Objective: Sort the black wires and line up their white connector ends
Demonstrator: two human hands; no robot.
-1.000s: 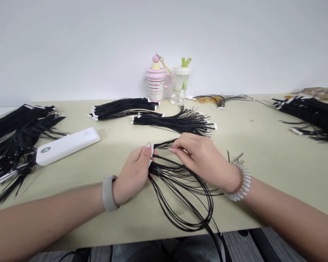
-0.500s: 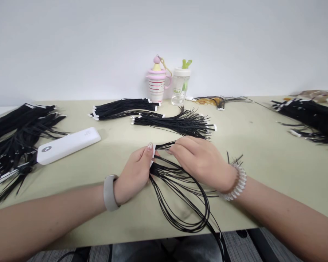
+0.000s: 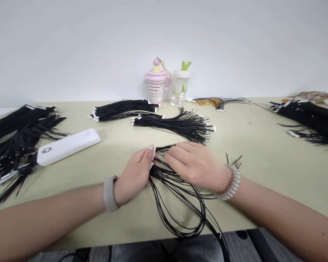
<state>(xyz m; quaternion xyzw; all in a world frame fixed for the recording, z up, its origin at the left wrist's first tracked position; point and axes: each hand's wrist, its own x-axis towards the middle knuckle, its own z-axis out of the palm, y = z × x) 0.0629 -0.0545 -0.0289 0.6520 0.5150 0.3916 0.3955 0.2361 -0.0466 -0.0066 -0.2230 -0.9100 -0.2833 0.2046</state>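
Note:
My left hand [image 3: 135, 173] is closed on the white end of a bundle of thin black cords [image 3: 183, 198], thumb on top, at the middle of the beige table [image 3: 262, 145]. The cords loop down toward the table's near edge and hang over it. My right hand [image 3: 195, 163] lies over the same bundle just to the right, fingers pinched on some strands next to the left thumb. A short tuft of black strands sticks out between the two hands.
More black cord bundles lie at the far left [image 3: 13, 134], behind my hands [image 3: 175, 123], further back [image 3: 123, 108] and at the far right [image 3: 311, 116]. A white power bank [image 3: 68, 145] lies left of centre. Two small bottles [image 3: 168, 83] stand by the wall.
My right hand has slid a little left and down along the cords toward my left hand. The loop of cords has shifted slightly with it.

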